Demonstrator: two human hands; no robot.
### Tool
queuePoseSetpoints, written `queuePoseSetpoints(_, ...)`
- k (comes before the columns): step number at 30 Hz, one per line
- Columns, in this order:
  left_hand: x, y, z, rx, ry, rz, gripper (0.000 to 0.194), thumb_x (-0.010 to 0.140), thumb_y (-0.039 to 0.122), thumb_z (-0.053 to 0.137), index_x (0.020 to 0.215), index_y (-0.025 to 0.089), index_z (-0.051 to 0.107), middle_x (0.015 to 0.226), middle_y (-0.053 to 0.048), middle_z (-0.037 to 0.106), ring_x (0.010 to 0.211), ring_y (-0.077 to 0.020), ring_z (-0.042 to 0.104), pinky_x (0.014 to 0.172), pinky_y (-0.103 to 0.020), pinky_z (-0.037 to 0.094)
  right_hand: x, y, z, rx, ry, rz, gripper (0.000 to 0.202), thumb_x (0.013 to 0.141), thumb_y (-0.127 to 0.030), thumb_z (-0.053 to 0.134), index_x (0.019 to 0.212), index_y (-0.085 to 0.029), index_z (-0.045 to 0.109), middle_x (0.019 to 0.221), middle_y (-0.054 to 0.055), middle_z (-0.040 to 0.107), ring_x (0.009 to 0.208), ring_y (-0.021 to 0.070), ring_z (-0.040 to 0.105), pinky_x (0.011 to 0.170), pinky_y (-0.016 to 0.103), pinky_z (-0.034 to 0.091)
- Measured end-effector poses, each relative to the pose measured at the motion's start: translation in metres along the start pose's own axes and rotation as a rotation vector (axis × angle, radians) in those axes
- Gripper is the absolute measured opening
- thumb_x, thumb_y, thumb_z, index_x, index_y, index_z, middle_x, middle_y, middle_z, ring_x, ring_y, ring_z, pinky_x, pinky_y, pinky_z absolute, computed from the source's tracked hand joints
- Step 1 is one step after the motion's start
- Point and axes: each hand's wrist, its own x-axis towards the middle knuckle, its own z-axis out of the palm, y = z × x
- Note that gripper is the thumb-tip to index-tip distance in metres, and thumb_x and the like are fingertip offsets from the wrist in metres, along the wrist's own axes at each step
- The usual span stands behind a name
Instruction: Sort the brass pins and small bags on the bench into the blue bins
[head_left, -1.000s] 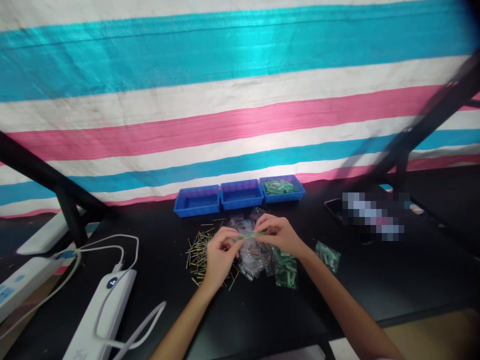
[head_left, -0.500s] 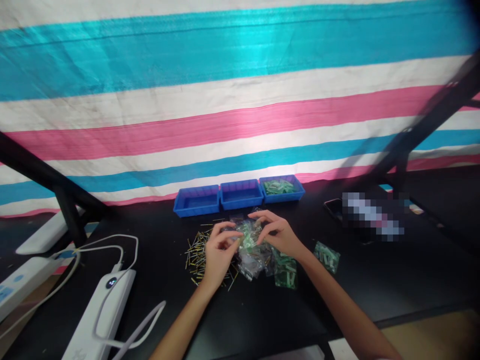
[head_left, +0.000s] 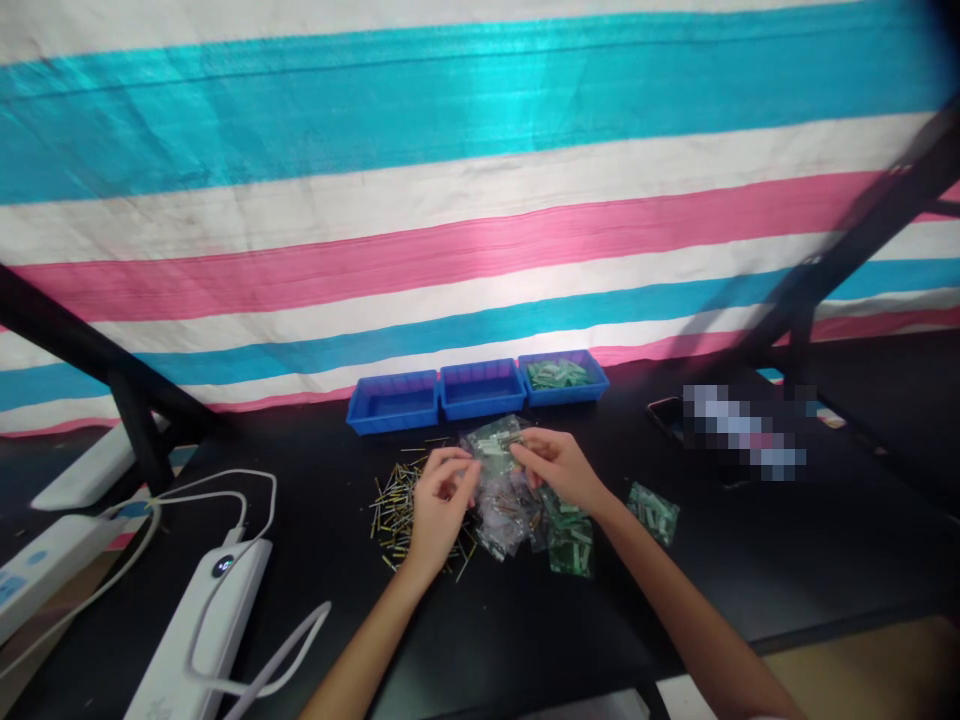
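Note:
A small clear plastic bag [head_left: 493,440] with pale green pieces in it is pinched at its right side by my right hand [head_left: 561,468]. My left hand [head_left: 441,500] is at the bag's lower left, thumb and forefinger drawn together; whether they grip its edge I cannot make out. Beneath both hands lies a heap of crumpled clear bags [head_left: 504,515]. A loose pile of thin yellow-and-silver pins [head_left: 394,510] spreads out left of my left hand, which partly covers it. Close to my right wrist is a bag of green pieces [head_left: 571,545].
Behind the hands stand a left blue tray [head_left: 394,422], a middle blue tray [head_left: 484,404] and a right blue tray [head_left: 566,396] holding green pieces. Another green bag [head_left: 654,514] and a phone [head_left: 666,416] lie at right. A white power bank [head_left: 206,625] with cables is at left.
The bag with pale green pieces now shows more plainly, spread flatter and higher between my hands. My right fingers have closed in on it; my left hand has barely shifted.

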Motion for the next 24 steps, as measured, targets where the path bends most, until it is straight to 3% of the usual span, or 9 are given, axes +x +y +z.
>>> queuePoseSetpoints(10,0.0,0.0,-0.001,-0.03,0.01,-0.021,0.021,0.075,0.036,0.059,0.07,0.016,0.061,0.092,-0.002,0.049,0.046,-0.0011,0.045,0.038,-0.016,0.036,0.017,0.013,-0.047,0.18,0.478,-0.029,0.03,0.069,-0.045,0.064,0.079,-0.017,0.059,0.048,-0.009,0.031,0.038,0.0035,0.027,0.035,0.019,0.024)
queuePoseSetpoints(19,-0.002,0.002,-0.001,-0.044,-0.021,-0.032,0.019,0.076,0.035,0.058,0.072,0.016,0.06,0.093,-0.002,0.047,0.048,-0.0015,0.045,0.039,-0.016,0.036,0.016,0.024,-0.085,0.168,0.611,0.057,0.032,0.063,-0.042,0.069,0.055,-0.016,0.054,0.043,-0.007,0.036,0.036,0.0032,0.027,0.03,0.019,0.026)
queuePoseSetpoints(24,-0.002,0.002,-0.001,-0.048,-0.027,-0.027,0.019,0.076,0.035,0.058,0.073,0.016,0.06,0.094,-0.002,0.047,0.048,-0.0014,0.044,0.04,-0.016,0.037,0.016,0.031,-0.097,0.184,0.675,0.061,0.028,0.061,-0.04,0.07,0.062,-0.015,0.058,0.041,-0.009,0.034,0.034,0.0032,0.026,0.031,0.019,0.031)
